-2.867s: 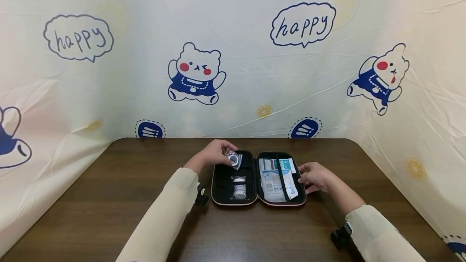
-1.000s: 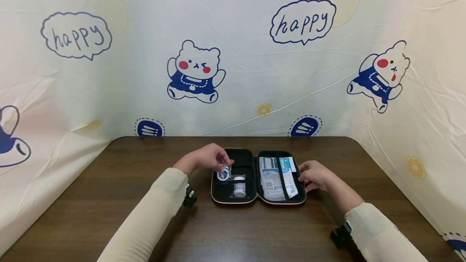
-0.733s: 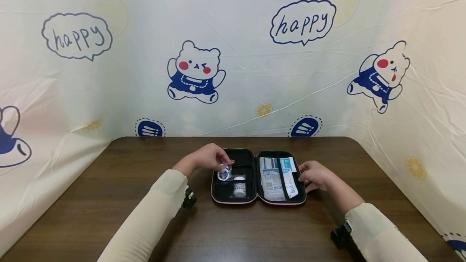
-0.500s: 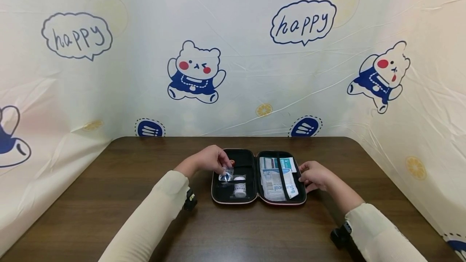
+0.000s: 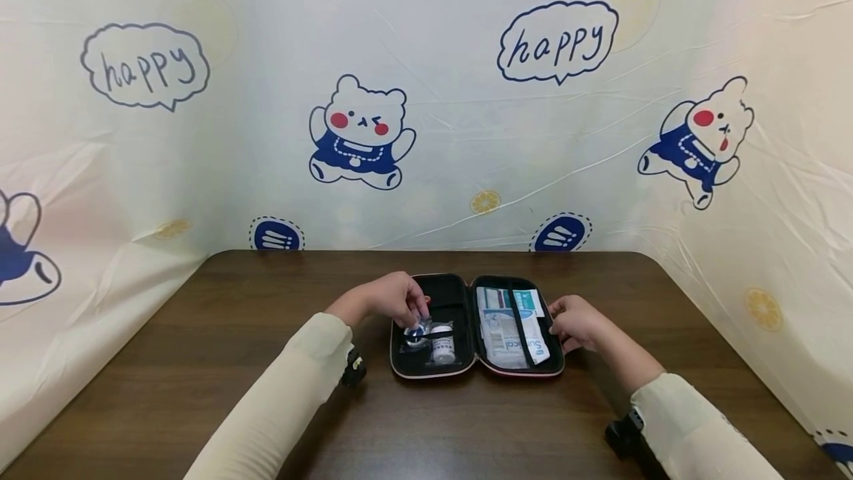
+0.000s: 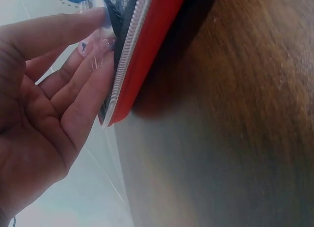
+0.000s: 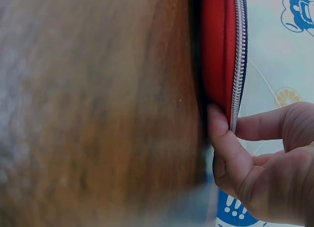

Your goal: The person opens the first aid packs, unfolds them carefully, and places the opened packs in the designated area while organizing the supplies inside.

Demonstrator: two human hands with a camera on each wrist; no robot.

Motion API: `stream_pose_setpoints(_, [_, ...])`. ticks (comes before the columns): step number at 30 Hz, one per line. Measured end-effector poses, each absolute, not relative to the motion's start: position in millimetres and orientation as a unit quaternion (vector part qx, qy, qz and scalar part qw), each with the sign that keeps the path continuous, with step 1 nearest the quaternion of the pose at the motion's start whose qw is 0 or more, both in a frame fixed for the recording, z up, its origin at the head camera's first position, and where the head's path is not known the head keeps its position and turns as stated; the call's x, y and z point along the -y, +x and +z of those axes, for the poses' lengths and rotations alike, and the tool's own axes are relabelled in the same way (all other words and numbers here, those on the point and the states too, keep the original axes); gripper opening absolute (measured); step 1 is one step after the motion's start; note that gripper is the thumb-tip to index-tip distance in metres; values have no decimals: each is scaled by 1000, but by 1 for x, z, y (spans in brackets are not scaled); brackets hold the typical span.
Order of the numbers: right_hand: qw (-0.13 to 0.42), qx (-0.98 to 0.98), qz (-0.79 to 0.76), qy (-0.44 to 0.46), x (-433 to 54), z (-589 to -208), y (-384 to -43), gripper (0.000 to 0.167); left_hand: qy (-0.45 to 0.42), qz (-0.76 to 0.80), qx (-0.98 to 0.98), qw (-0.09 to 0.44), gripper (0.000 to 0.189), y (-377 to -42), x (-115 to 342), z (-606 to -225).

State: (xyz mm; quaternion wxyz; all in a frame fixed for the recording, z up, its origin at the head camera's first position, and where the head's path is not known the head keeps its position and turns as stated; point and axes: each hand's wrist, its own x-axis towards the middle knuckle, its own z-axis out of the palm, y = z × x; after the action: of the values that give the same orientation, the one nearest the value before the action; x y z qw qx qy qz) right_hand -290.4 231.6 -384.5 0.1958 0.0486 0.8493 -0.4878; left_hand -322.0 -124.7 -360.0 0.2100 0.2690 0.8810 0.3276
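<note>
A zip case (image 5: 433,374), red outside and black inside, lies unfolded on the table. My left hand (image 5: 395,298) reaches into its left half and pinches a small tape roll (image 5: 417,333) in a clear wrapper. The roll sits by the black elastic strap (image 5: 440,334); whether it is under the strap I cannot tell. Right of it lies a white bottle (image 5: 443,347) in clear plastic. In the left wrist view, the fingertips (image 6: 100,15) press clear plastic at the zip edge. My right hand (image 5: 578,323) grips the case's right edge, thumb and fingers at the zip (image 7: 237,74).
In the case's right half, a strap (image 5: 522,328) crosses flat white and blue packets (image 5: 504,339). A small orange-red thing (image 5: 427,300) shows beside the left fingers. The brown table (image 5: 466,428) reaches a printed curtain (image 5: 440,95) at the back.
My left hand took the wrapped roll from the case's upper left part towards the strap, then lowered it and shifted slightly right beside the bottle. The right hand stays at the right edge.
</note>
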Motion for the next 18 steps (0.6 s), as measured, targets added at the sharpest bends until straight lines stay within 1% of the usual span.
stream_pose_setpoints(10, [198,-848,-488,62,-231,-385,-292,38,285,360,-845,274,17,-318,123,-360])
stream_pose_setpoints(18, [196,-849,-488,58,-232,-386,-293,37,261,380,-844,275,10,-319,124,-368])
